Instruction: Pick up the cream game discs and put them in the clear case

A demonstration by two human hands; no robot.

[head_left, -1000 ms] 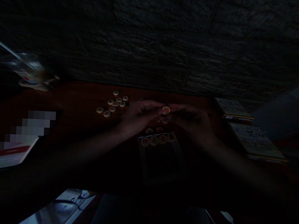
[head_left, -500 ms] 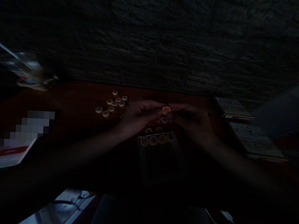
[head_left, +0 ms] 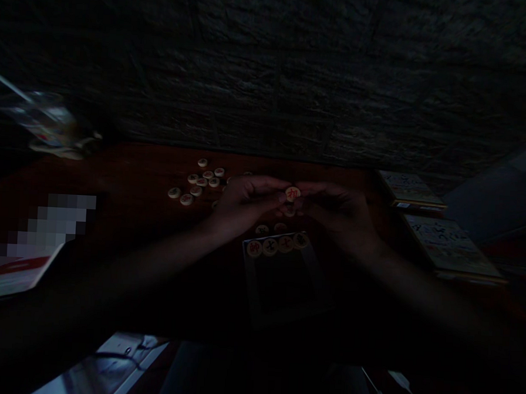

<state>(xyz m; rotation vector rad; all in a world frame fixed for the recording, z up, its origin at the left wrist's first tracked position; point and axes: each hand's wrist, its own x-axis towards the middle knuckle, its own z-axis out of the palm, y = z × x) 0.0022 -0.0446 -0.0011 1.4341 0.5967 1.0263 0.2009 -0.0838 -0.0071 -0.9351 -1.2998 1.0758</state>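
Between my fingertips is a round Chinese chess piece (head_left: 292,194) with a red character facing me. My left hand (head_left: 249,203) pinches its left side, and my right hand (head_left: 333,209) pinches its right side. Just below it, another pale piece (head_left: 290,211) shows partly behind the fingers. Nearer me lies a shallow box (head_left: 251,296) with a row of pieces (head_left: 270,247) along its far edge, some red and some black. Two more pieces (head_left: 262,229) sit just beyond that edge. Loose pieces (head_left: 202,182) are scattered left of my left hand, some hidden by it.
The wooden table (head_left: 132,172) meets a dark stone wall (head_left: 251,84). Two flat boxes (head_left: 454,245) lie at the right. At the far left stands a clear plastic cup (head_left: 50,121) with a straw, and a printed card or booklet (head_left: 25,273) is nearer. The scene is very dim.
Both hands keep nearly the same place around the piece. Its red character looks slightly turned and sharper now; the other pieces have not moved.
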